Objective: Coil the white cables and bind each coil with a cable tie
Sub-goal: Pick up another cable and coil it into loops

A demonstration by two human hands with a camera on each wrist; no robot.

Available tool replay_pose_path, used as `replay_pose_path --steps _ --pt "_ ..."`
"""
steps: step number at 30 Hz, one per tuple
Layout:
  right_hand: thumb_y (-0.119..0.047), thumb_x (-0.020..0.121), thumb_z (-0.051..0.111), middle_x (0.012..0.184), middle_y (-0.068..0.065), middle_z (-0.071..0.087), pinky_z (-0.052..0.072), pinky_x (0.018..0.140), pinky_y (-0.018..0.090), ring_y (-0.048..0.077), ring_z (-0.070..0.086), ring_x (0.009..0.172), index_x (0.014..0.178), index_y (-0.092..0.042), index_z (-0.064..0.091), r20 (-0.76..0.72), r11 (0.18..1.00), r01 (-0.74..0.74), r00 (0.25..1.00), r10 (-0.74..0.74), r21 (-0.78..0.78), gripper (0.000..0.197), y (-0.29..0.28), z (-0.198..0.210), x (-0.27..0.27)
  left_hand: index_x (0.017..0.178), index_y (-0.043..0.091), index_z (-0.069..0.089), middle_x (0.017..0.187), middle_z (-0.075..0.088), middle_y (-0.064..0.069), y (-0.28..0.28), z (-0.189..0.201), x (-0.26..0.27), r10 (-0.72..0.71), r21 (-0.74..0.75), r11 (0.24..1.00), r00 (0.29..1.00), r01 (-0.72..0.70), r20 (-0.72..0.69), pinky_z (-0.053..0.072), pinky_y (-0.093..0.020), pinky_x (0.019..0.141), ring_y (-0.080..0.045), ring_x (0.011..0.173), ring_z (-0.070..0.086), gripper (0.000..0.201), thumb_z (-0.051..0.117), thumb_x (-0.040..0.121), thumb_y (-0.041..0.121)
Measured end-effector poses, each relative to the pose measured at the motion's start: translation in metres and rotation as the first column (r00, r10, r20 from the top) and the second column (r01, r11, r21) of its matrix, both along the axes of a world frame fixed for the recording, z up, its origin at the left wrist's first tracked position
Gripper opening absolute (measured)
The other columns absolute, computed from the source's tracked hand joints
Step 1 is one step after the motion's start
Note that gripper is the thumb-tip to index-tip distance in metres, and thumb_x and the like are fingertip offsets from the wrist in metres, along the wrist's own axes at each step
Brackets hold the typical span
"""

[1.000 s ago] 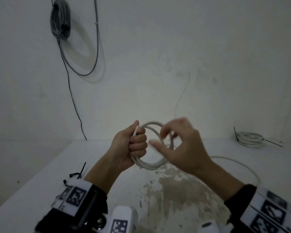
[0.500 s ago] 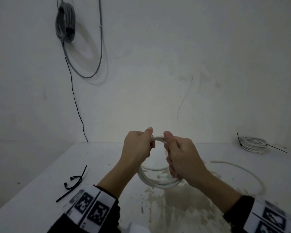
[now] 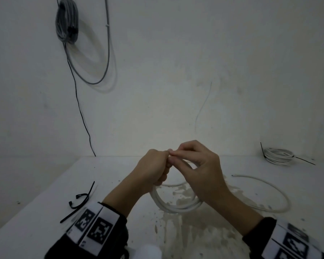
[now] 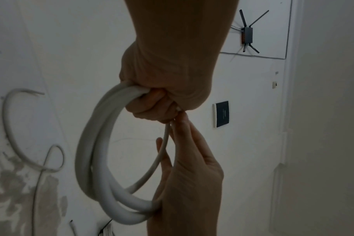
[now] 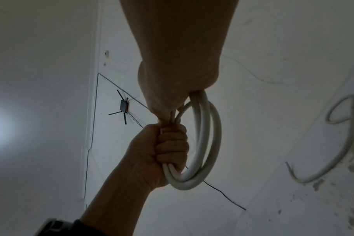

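My left hand (image 3: pixel 151 170) grips a white cable coil (image 3: pixel 176 207) of a few loops in a fist, above the table. My right hand (image 3: pixel 200 171) pinches one strand at the coil's top, right against the left thumb. The left wrist view shows the left hand (image 4: pixel 166 95) clenched on the coil (image 4: pixel 95 143), with the right fingers (image 4: pixel 184 143) lying along a thin strand. From the right wrist, the left hand (image 5: pixel 168 148) and the coil (image 5: pixel 204 143) hang below the right hand (image 5: pixel 172 99). The cable's loose tail (image 3: pixel 277 191) curves over the table on the right.
Black cable ties (image 3: pixel 80 200) lie on the white table (image 3: pixel 45 202) at the left. A tied white coil (image 3: pixel 278 155) sits at the back right by the wall. A grey cable bundle (image 3: pixel 66 21) hangs on the wall, upper left. Stains mark the table's middle.
One second ago my right hand hovered loosely beside the coil. It then closed on the coil's top next to the left hand, and now pinches a strand there.
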State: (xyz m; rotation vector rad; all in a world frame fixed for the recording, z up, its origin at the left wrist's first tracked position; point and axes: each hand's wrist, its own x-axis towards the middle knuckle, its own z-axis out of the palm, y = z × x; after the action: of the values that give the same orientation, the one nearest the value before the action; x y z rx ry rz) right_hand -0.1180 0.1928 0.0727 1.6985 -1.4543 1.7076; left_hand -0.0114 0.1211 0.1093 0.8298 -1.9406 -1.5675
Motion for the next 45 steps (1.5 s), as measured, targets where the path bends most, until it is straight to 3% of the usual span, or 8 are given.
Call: replay_pose_path --steps 10,18,24,30,34,39,42,45 --pt "-0.02 0.073 0.072 0.079 -0.011 0.068 0.052 0.076 0.025 0.009 0.063 0.086 0.081 -0.014 0.077 -0.074 0.995 0.003 0.997 0.005 0.104 0.012 0.003 0.012 -0.009 0.052 0.017 0.033 0.04 0.027 0.008 -0.003 0.003 -0.002 -0.082 0.072 0.994 0.996 0.079 0.038 0.015 -0.016 0.032 -0.005 0.033 0.019 0.044 0.03 0.096 0.016" --pt "-0.003 0.077 0.072 0.082 -0.002 0.07 0.05 0.076 0.02 0.007 0.064 0.076 0.075 -0.009 0.073 0.264 0.966 -0.237 0.943 0.203 0.102 0.006 0.01 0.018 -0.012 0.06 0.012 0.044 0.043 0.031 0.006 -0.002 0.008 -0.002 -0.155 -0.001 0.988 0.985 0.155 -0.074 0.018 -0.017 0.037 -0.006 0.036 0.022 0.044 0.037 0.1 0.028" --pt "-0.008 0.081 0.069 0.082 0.0 0.07 0.056 0.078 0.05 0.027 0.067 0.078 0.074 -0.015 0.073 0.356 0.974 -0.19 0.925 0.134 0.126 0.011 0.005 0.021 -0.012 0.06 0.014 0.04 0.046 0.024 0.005 -0.004 0.009 -0.004 -0.191 0.004 0.981 0.972 0.193 -0.135 0.015 -0.018 0.037 -0.008 0.039 0.016 0.044 0.038 0.1 0.033" --pt "-0.046 0.093 0.045 0.068 0.004 0.059 0.042 0.053 0.029 0.014 0.05 0.053 0.086 -0.004 0.057 0.21 0.791 -0.1 0.977 -0.036 0.604 0.044 0.005 0.031 -0.004 0.055 0.012 0.035 0.046 0.024 0.003 -0.001 0.001 -0.003 -0.173 -0.123 0.977 0.985 0.172 0.005 0.016 -0.019 0.038 -0.009 0.037 0.017 0.038 0.033 0.093 0.012" --pt "-0.055 0.09 0.037 0.051 -0.003 0.048 0.036 0.042 0.017 0.004 0.039 0.038 0.065 0.0 0.055 0.17 0.759 -0.129 0.985 0.025 0.638 0.063 0.005 0.031 -0.002 0.06 0.008 0.042 0.044 0.024 0.005 -0.006 -0.001 0.003 -0.261 -0.038 0.965 0.965 0.261 -0.013 0.016 -0.016 0.037 -0.008 0.037 0.017 0.036 0.03 0.094 0.012" --pt "-0.047 0.096 0.037 0.044 -0.003 0.026 0.021 0.038 0.02 0.011 0.022 0.035 0.056 -0.01 0.041 0.465 0.777 -0.381 0.876 0.128 0.502 0.054 0.004 0.025 0.004 0.069 0.009 0.046 0.042 0.028 0.01 -0.014 -0.003 0.016 -0.42 0.185 0.87 0.883 0.458 -0.21 0.023 -0.013 0.035 -0.003 0.033 0.024 0.042 0.029 0.099 0.032" --pt "-0.045 0.097 0.036 0.042 -0.004 0.027 0.022 0.039 0.022 0.012 0.022 0.036 0.055 -0.009 0.045 0.396 0.814 -0.272 0.917 0.056 0.514 0.056 -0.005 0.019 0.006 0.079 0.005 0.054 0.047 0.039 0.004 -0.014 -0.014 0.019 -0.28 -0.139 0.954 0.956 0.267 -0.091 0.037 -0.018 0.042 -0.01 0.039 0.039 0.044 0.029 0.102 0.033" --pt "-0.041 0.099 0.034 0.038 -0.007 0.028 0.026 0.04 0.022 0.007 0.025 0.031 0.056 -0.008 0.042 0.306 0.857 -0.083 0.948 -0.09 0.509 0.054 -0.013 0.014 0.006 0.101 0.012 0.05 0.066 0.054 -0.001 -0.015 -0.028 0.021 -0.04 -0.557 0.83 0.999 0.035 0.003 0.046 -0.02 0.051 -0.013 0.054 0.052 0.03 0.031 0.099 0.035"
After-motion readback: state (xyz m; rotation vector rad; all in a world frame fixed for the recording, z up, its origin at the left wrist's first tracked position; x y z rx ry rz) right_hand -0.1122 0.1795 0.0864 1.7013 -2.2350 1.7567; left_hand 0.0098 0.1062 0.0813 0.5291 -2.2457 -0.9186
